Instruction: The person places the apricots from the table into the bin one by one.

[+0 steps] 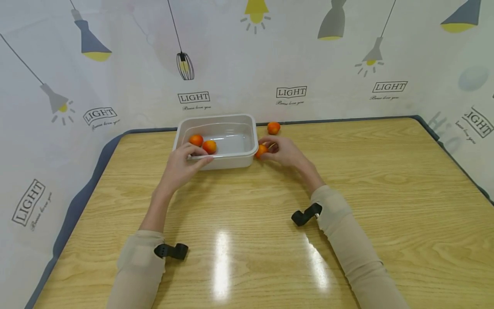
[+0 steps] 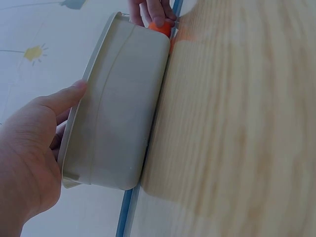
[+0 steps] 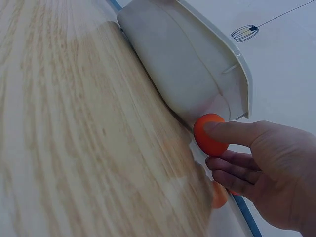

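A white rectangular plastic container (image 1: 235, 161) stands near the far edge of the table. Inside it, toward the left, lie two small round orange-red fruits (image 1: 196, 140). My left hand (image 1: 183, 165) holds the container's front-left rim, the thumb along the outside and the fingers reaching over the edge. Beside the container's right wall, my right hand (image 1: 283, 151) pinches another orange-red fruit (image 3: 211, 134) between thumb and fingers. One more fruit (image 1: 273, 128) sits on the table behind the right hand. The fruit's exact kind is unclear.
The wood-grain table (image 1: 247, 214) spreads out in front of the container and to both sides. Directly behind its far edge rises a white wall covering (image 1: 239, 77) printed with lamps, with similar covering at the left and right. Both sleeves carry a small black wrist device (image 1: 306, 214).
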### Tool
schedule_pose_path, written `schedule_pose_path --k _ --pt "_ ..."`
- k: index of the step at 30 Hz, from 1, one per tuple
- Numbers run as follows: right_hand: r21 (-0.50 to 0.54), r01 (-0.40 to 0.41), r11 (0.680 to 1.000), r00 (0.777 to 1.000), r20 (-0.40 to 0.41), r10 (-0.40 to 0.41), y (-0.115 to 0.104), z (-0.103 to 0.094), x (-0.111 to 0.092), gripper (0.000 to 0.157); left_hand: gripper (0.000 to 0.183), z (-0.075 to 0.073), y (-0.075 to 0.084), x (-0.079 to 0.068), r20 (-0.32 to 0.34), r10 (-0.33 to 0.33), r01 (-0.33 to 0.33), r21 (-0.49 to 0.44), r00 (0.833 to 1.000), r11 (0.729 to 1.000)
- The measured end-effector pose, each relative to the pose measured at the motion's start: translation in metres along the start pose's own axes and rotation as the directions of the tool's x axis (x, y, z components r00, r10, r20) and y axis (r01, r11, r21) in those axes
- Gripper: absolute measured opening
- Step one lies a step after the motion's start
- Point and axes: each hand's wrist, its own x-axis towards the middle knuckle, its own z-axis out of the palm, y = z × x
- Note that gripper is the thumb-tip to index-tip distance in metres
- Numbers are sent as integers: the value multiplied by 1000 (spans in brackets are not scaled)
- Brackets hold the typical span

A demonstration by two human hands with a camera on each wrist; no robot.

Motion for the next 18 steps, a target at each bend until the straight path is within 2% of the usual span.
schedule_pose_path --k 10,18 --pt "18 36 999 997 -70 -34 -3 -8 -1 39 22 0 0 0 0 0 0 -4 1000 1000" --pt "48 84 995 986 -150 -75 -9 -16 -3 38 21 0 0 0 -6 11 -11 -6 1000 1000"
